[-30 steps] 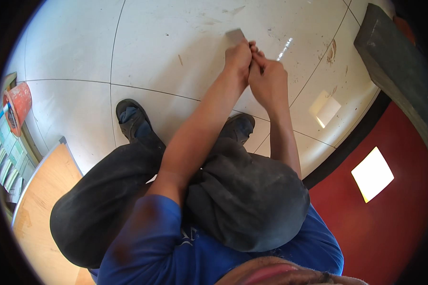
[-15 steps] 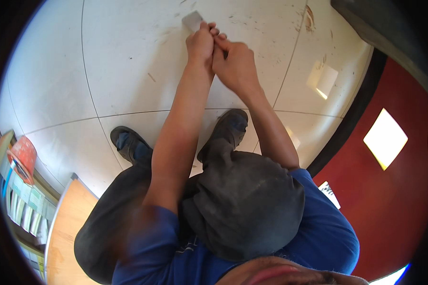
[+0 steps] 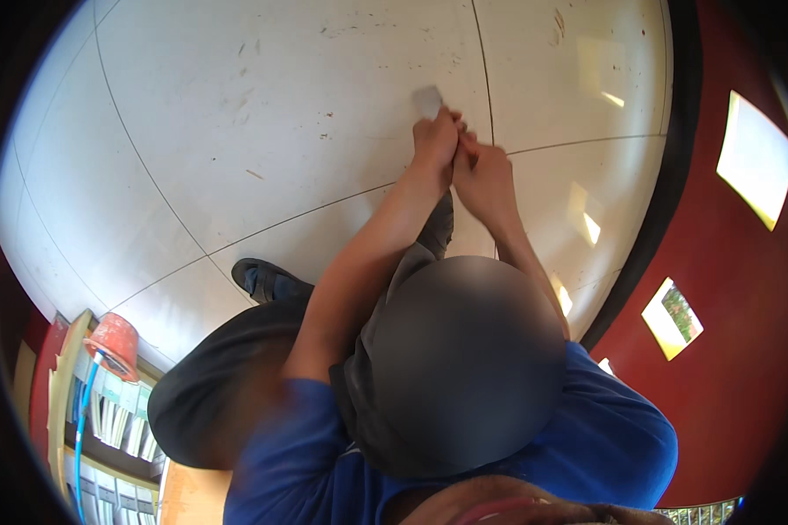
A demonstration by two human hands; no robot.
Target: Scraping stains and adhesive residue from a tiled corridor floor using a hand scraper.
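Note:
My left hand (image 3: 436, 143) is closed just behind the flat grey blade of a scraper (image 3: 427, 101), whose handle is hidden by my fingers. Right against it, my right hand (image 3: 484, 179) is closed too, wrapped toward the handle end. Both forearms reach forward past my raised knee. Under the blade spreads a pale tiled floor (image 3: 280, 79) with dark scuffs and small flakes. The fingers are slightly blurred, and whether the blade touches the floor I cannot tell.
My sandalled foot (image 3: 267, 282) is on the tiles. At the left, an orange-red bucket-like container (image 3: 114, 341) stands by a shelf (image 3: 123, 429) of papers, with a blue hose or cord (image 3: 82, 420) hanging. A black skirting (image 3: 685, 131) edges the red wall (image 3: 648, 385) on the right.
Both hands and the scraper have come back toward my body and to the right over the tiles. The view has turned, and the dark object at the upper right is out of sight.

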